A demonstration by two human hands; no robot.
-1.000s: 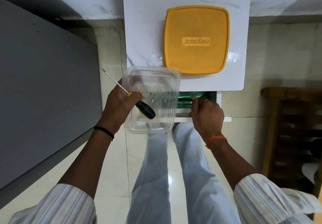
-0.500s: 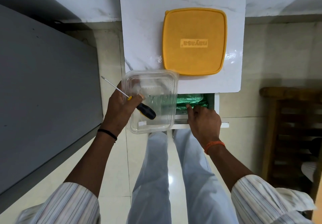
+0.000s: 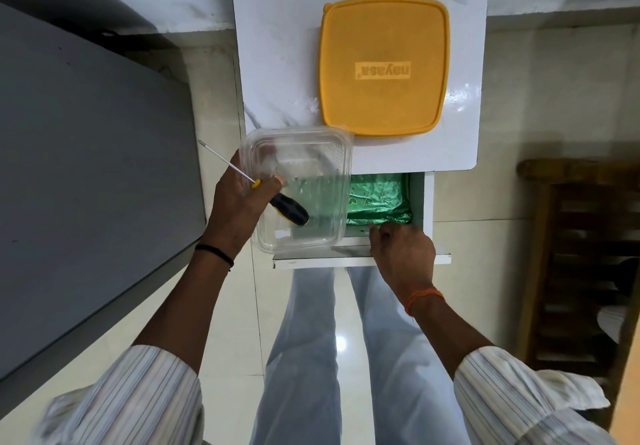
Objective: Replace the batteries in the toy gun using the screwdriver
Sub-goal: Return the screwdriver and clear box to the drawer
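marble tabletop (image 3: 277, 63) bearing yellow lid (image 3: 382, 67), left fingers (image 3: 277, 178) clamping screwdriver (image 3: 289, 209), right fingers (image 3: 381, 233) curled on drawer (image 3: 346, 261)

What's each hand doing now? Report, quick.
Left hand: grips the black-handled screwdriver and clear plastic container.
Right hand: fingers curled on the white drawer's front edge.

Clear tub (image 3: 298, 188) covers the drawer's (image 3: 360, 261) left half (right half open).

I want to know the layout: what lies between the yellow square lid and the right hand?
In the head view, bare white marble tabletop, then a green shiny packet in the open drawer, lie between the yellow square lid and the right hand.
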